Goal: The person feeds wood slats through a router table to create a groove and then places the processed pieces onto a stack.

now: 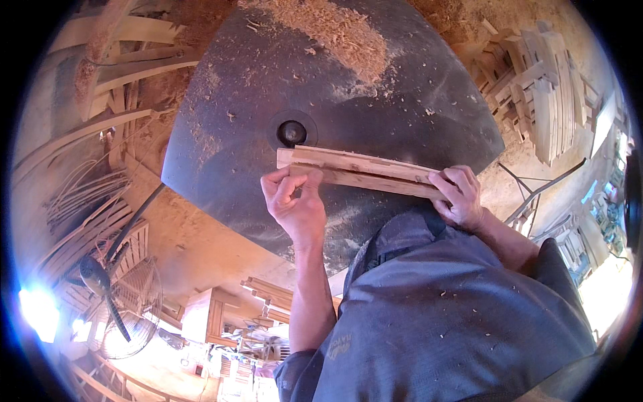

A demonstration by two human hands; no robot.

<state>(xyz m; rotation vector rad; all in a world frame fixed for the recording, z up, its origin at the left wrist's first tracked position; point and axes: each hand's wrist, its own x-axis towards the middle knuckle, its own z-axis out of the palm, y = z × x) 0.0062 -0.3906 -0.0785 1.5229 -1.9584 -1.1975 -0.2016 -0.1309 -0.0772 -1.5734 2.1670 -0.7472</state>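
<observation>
Two long pale wooden strips, or one strip with a dark groove along it, lie crosswise over the near part of a dark table. My left hand pinches the near side close to the left end, fingers bent. At the right end my right hand closes round the wood, thumb and fingers on either side. Just beyond the left end is a dark round spindle set in a ring in the tabletop. Whether the wood touches it, I cannot tell.
Wood shavings are heaped at the table's far side, with chips scattered over the top. Stacked boards stand at the right, curved wooden pieces at the left. A caged fan is at lower left. My body is against the near edge.
</observation>
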